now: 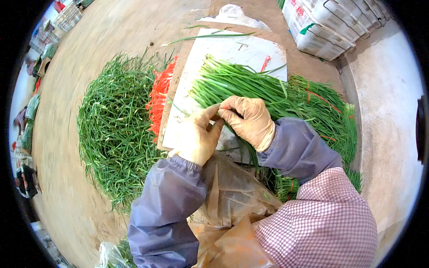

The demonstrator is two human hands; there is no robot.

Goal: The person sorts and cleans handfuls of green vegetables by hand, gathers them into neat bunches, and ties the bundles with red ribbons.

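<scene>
My left hand, in a pale glove, has its thumb and fingertips close together at the near edge of a bunch of green garlic chives. My right hand, also gloved, meets it fingertip to fingertip. A speck of red shows at the right hand's pinched thumb and forefinger, seemingly part of a tie strip; whether the left fingers hold it too is hidden. The chives lie across a white board, pale cut ends to the left. Dark leaves hang below my hands.
Left of the board are red tie strips and a large heap of loose greens. Tied bunches lie to the right. White plastic crates stand at the back right. People and crates line the far left.
</scene>
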